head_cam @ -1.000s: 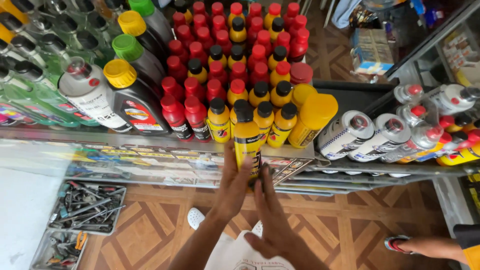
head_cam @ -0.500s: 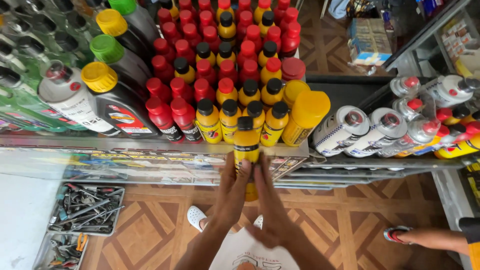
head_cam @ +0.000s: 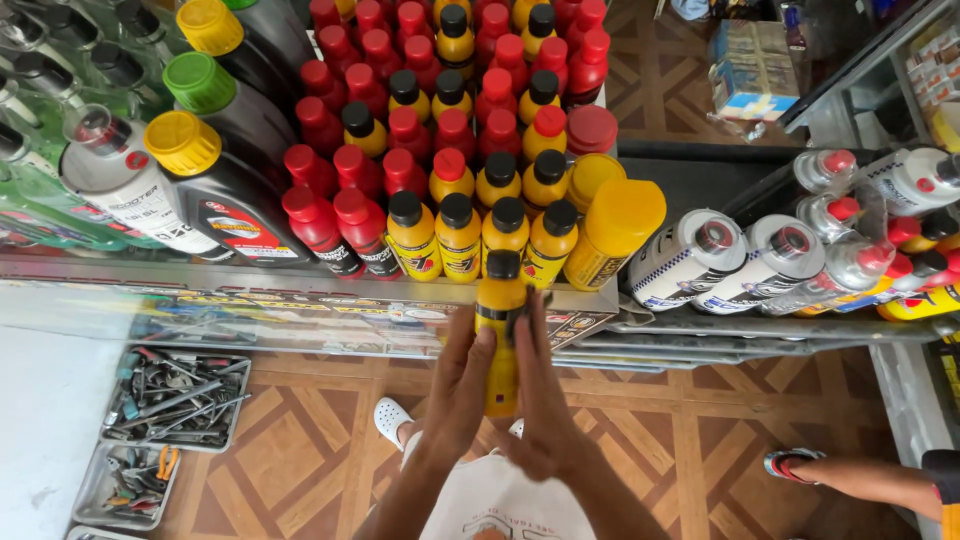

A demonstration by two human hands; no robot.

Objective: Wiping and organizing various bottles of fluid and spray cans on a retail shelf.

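A yellow bottle [head_cam: 499, 335] with a black cap is gripped upright between both hands, left hand [head_cam: 458, 385] and right hand [head_cam: 545, 400] pressed flat on its sides, just before the shelf [head_cam: 300, 300] edge, below rows of red bottles [head_cam: 340, 215] and yellow ones. A tool tray [head_cam: 175, 400] lies on the floor.
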